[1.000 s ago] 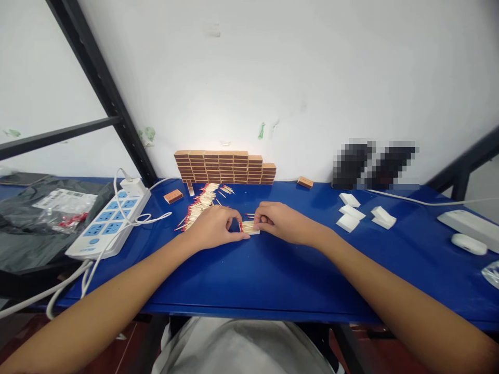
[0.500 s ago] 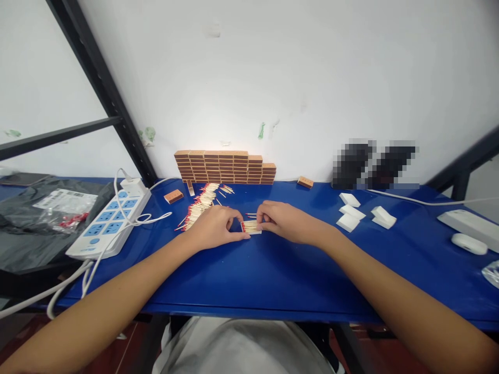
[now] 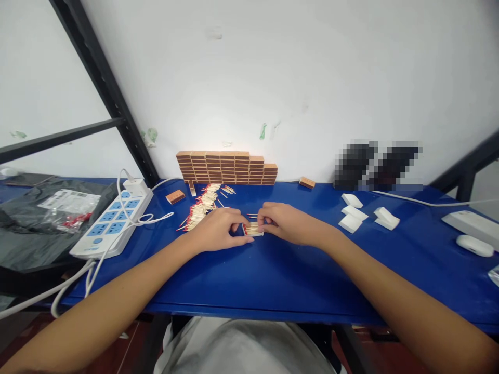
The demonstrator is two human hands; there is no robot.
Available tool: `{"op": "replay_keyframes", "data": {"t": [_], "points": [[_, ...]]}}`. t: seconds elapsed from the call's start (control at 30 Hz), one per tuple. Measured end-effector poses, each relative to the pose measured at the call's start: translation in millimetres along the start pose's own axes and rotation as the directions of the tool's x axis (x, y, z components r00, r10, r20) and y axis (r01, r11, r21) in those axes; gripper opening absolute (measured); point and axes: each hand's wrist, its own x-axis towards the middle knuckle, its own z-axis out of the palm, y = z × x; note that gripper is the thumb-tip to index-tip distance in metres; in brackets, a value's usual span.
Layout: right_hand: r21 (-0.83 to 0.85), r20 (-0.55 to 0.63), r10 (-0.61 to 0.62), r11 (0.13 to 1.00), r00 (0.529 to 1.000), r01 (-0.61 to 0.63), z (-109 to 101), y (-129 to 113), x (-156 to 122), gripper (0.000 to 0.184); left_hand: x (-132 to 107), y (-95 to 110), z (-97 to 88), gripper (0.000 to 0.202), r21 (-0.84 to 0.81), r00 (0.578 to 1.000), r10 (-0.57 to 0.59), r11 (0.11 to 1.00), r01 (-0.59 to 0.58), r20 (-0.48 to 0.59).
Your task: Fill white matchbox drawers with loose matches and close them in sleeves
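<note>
Legible text: none. Label, white, paper-like [image 3: 70, 200], on dark plastic bag [image 3: 23, 228] at far left: dark blocks of print, too small to read. Power strip [image 3: 134, 203], white with blue socket faces: line of blue lettering [image 3: 91, 250] on near end, apparently a brand, blurred beyond reading. Left loose matchbox [image 3: 175, 197], orange-brown: small dark marks on upper face, unreadable. Right loose matchbox [image 3: 306, 182], near the wall: similar marks on upper face, likewise unreadable.

Blue table [image 3: 249, 280], scuffed white wall [image 3: 249, 78]
</note>
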Motion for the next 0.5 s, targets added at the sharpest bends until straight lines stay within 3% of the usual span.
{"op": "replay_keyframes", "data": {"t": [0.23,0.5], "points": [[0.018,0.012,-0.011,1.0,1.0,0.011,0.8,-0.5,-1.0,0.01,0.6,1.2,0.1,0.025,-0.019,1.0,0.028,0.999,-0.028,-0.004],[-0.019,0.068,0.075,0.997,0.995,-0.074,-5.5,2.6,-3.2,0.015,0.9,2.5,0.6,0.018,-0.027,1.0,0.026,0.999,-0.025,0.01]]}}
